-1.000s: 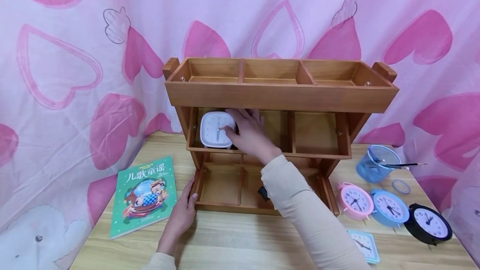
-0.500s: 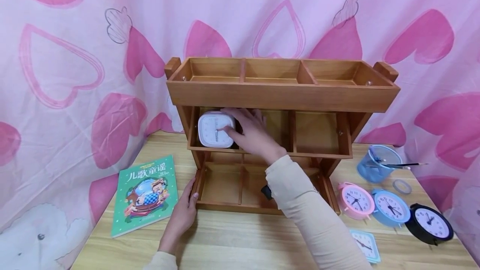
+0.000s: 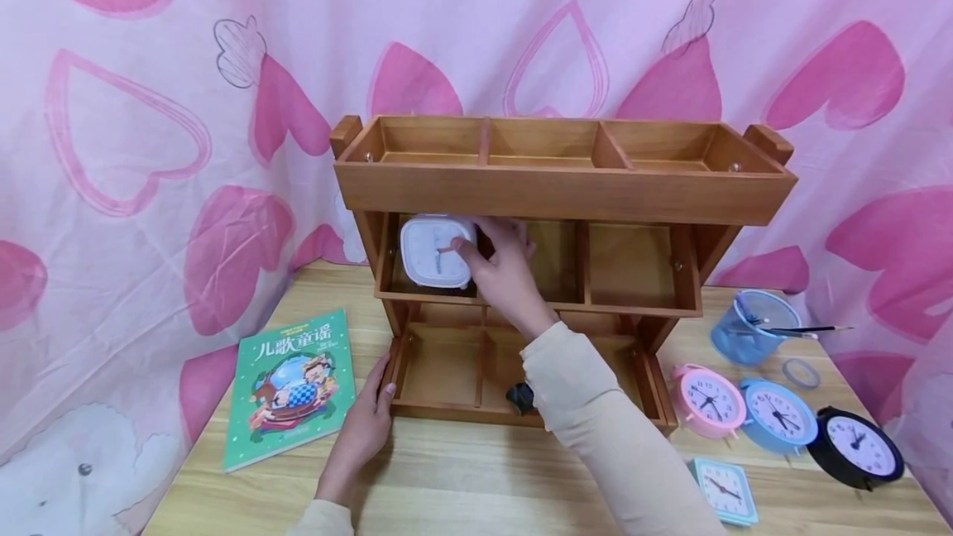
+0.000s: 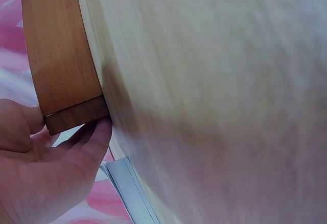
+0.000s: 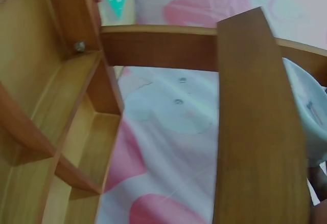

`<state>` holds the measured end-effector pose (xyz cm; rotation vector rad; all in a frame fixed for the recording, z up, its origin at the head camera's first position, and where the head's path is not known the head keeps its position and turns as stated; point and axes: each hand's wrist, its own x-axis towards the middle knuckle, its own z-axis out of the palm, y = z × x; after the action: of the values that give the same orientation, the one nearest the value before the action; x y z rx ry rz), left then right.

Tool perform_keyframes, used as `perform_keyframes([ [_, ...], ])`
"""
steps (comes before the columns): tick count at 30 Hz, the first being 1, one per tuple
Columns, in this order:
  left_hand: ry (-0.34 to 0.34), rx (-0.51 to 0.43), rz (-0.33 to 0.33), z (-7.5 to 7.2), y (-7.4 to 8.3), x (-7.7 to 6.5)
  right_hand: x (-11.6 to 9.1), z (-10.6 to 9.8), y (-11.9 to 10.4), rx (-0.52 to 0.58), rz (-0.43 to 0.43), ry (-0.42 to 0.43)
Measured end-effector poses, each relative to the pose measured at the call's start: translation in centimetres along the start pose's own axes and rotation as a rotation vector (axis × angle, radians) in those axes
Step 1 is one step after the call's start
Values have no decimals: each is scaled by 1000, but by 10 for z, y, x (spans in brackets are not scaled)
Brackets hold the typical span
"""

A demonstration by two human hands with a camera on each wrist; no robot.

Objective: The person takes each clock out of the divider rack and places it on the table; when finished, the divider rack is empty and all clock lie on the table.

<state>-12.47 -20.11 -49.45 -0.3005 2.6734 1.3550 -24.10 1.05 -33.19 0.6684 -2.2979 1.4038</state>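
Note:
A white square alarm clock (image 3: 428,259) sits at the left compartment of the middle tier of a brown wooden shelf (image 3: 562,193). My right hand (image 3: 510,275) pinches its right side, thumb in front of the dial; the other fingers are partly hidden behind the clock. In the right wrist view the clock (image 5: 318,127) shows at the right edge, past a wooden board. At the shelf's lower left end my left hand (image 3: 367,420) holds the side of the bottom tier. The left wrist view has its thumb and fingers around the wooden end piece (image 4: 76,115).
A green children's book (image 3: 294,387) lies left of the shelf. To the right stand a blue mesh pen cup (image 3: 747,336), a tape roll (image 3: 800,372), and pink (image 3: 710,399), blue (image 3: 778,414), black (image 3: 856,447) and light-teal (image 3: 724,490) clocks. A patterned curtain hangs behind.
The white clock has shifted slightly up and right in my right hand, after a small move left. My left hand stays on the shelf's side.

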Motion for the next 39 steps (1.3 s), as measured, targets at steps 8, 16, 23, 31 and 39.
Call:
perform_keyframes([
  [8,-8,1,3,2,-1,3,-17,-26,-13,265,-101,66],
  [16,-10,6,8,2,0,3,-62,-66,-2,284,-174,115],
  [23,-13,12,16,3,0,1,-119,-121,21,250,-5,140],
  [31,-16,34,-2,-3,-4,-4,-195,-183,59,72,252,266],
  [39,-34,18,5,-2,1,0,-266,-246,109,-51,433,400],
])
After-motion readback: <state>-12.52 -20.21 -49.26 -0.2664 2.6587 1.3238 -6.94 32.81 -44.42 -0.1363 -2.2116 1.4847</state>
